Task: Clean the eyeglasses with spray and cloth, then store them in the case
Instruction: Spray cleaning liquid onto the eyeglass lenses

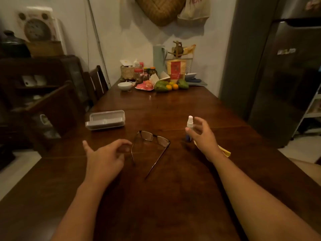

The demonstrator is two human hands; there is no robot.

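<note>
- Head view, lower centre: left hand loosely curled and empty beside the unfolded eyeglasses on the table, likely poised to lift them.
- Right hand spread around the upright spray bottle, grip not closed; yellow cloth under its wrist.
- Case lies open mid-left, ready for storing.

Home kitchen: fridge, dining table

Wooden table, white bowl, green and orange fruit (far end), dark fridge
</note>
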